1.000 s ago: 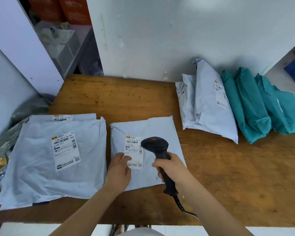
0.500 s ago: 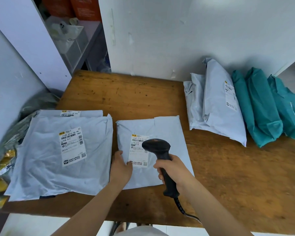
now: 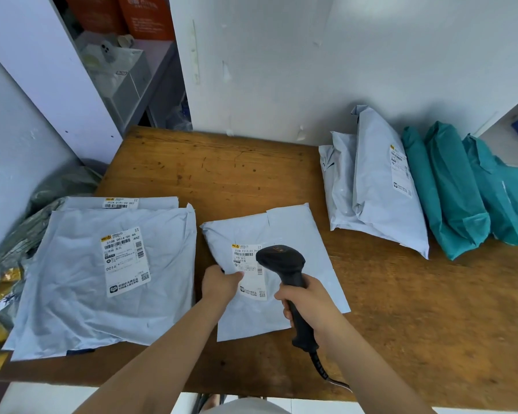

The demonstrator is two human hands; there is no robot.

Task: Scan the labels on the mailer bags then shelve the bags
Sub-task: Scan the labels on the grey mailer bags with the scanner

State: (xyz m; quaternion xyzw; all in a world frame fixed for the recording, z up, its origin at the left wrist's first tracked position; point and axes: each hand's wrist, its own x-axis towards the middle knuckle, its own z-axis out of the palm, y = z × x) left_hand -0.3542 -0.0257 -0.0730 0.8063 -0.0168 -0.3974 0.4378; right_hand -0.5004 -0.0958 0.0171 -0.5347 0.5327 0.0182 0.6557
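While R hand grips scanner over label, L hand pinches left edge of mailer bag.

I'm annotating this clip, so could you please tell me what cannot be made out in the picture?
- Head view: the label on the middle bag is partly covered by the scanner and the left hand; its small print is unreadable.
- Head view: the lower left bag shows only a top strip beneath the upper bag.
- Head view: the rightmost teal bag is cut by the frame edge.
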